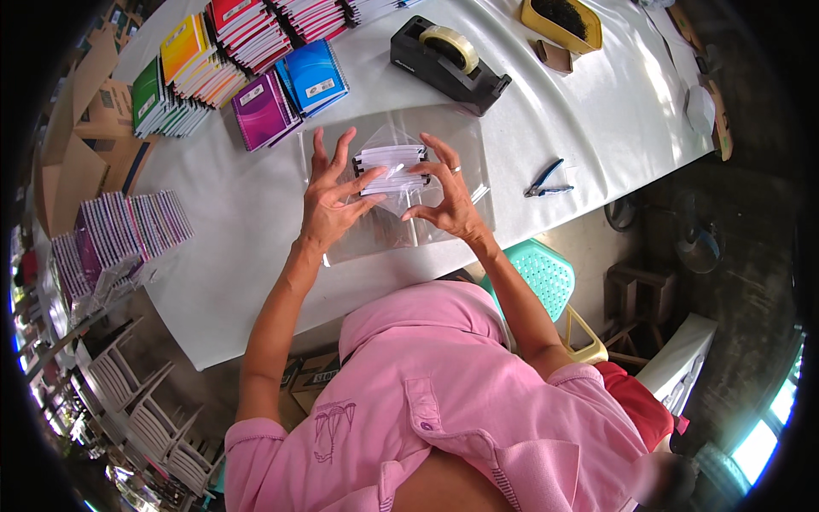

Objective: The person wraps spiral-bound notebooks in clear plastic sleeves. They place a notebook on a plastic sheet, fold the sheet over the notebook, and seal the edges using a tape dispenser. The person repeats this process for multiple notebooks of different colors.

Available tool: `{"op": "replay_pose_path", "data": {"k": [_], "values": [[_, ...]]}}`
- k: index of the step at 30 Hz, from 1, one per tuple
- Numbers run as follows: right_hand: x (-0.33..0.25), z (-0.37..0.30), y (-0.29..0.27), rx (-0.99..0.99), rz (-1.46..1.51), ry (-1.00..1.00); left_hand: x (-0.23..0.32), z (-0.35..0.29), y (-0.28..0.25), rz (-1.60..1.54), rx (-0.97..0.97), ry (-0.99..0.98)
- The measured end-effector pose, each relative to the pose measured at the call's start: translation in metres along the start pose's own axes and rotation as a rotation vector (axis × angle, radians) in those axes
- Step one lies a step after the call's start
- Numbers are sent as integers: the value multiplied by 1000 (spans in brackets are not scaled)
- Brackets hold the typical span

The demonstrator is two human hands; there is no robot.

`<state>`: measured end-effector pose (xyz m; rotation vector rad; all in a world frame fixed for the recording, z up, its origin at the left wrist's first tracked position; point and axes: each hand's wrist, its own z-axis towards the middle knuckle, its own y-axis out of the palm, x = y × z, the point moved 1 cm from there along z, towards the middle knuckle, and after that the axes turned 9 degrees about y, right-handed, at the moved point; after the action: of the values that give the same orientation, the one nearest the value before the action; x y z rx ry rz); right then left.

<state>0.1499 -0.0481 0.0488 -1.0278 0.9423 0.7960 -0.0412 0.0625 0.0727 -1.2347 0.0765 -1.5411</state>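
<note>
A small stack of notebooks (392, 159), white page edges up with dark spiral bindings at its sides, sits in clear plastic film (394, 203) folded over its top. My left hand (331, 198) reaches in from the left, fingers spread, index fingertip and thumb resting on the film over the stack. From the other side comes my right hand (450, 196), with a ring on one finger. Its index finger bends onto the stack's right edge, and the thumb is apart, lower on the film. Under the bundle lie flat clear plastic sheets (341, 243).
Beyond the hands stands a black tape dispenser (448, 64). Blue-handled nippers (548, 183) lie to the right. Colourful notebook stacks (205, 60) fill the far left, wrapped bundles (128, 235) the left edge. A yellow tin (563, 21) is at the back; a green stool (537, 273) stands below the table.
</note>
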Motion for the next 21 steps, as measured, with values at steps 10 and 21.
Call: {"op": "replay_pose_path", "data": {"k": [10,21], "values": [[-25,28,-7,29,96,206,-15,31,-14,-18,-164,20],[-13,57,-20,-221,368,601,-20,48,-4,-954,-123,-554]]}}
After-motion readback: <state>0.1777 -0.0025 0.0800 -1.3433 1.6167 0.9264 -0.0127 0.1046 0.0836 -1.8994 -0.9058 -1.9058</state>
